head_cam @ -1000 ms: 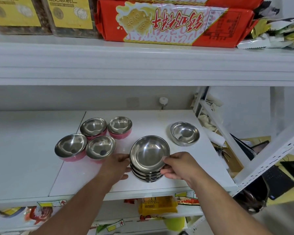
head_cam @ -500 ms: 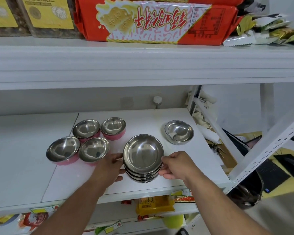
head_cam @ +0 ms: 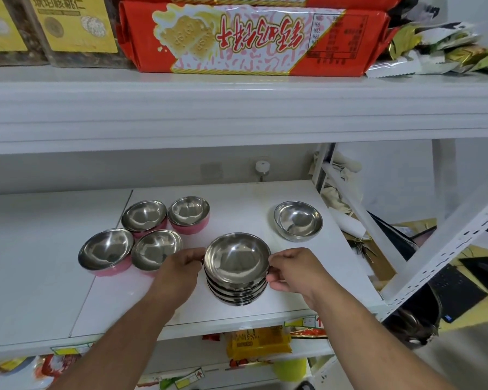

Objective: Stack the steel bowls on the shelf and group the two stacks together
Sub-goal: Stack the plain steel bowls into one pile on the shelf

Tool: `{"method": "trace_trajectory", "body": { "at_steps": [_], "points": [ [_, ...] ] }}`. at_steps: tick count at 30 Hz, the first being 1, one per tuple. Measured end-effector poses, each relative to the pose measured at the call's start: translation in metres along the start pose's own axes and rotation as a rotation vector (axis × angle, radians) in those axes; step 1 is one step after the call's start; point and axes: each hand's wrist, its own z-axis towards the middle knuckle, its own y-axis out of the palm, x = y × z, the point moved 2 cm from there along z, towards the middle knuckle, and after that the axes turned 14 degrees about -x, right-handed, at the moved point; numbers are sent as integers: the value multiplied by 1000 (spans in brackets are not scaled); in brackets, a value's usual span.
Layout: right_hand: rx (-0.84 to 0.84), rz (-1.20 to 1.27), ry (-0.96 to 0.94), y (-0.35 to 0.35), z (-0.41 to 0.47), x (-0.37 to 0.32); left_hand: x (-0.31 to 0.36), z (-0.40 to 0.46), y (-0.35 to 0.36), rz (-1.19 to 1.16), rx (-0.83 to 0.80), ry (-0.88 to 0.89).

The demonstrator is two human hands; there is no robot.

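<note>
A stack of steel bowls (head_cam: pixel 237 266) stands near the front of the white shelf (head_cam: pixel 265 198). My left hand (head_cam: pixel 178 271) grips its left side and my right hand (head_cam: pixel 296 271) grips its right side, both at the top bowls' rim. To the left sit several pink-sided steel bowls (head_cam: pixel 152 229) in a tight cluster, touching each other. A single steel bowl (head_cam: pixel 298 220) rests apart at the back right of the shelf.
The shelf above (head_cam: pixel 237 108) hangs low and carries a red biscuit package (head_cam: pixel 251 38) and boxes. The shelf's right edge ends at a slanted white brace (head_cam: pixel 445 249). Snack packets (head_cam: pixel 258 339) lie on the shelf below.
Both hands stay on the stack of steel bowls. Their grip looks slightly higher on the stack now; the stack sits in about the same place.
</note>
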Motion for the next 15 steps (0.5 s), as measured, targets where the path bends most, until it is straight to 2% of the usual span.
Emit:
{"method": "trace_trajectory", "body": {
  "at_steps": [8,12,15],
  "points": [
    [10,-61,-8,-13,4,3,14,3,-4,26,71,9],
    [129,-39,-39,-30,9,4,49,11,0,180,119,71],
    [226,17,-37,-50,18,9,71,37,13,149,57,100]
  ]
}}
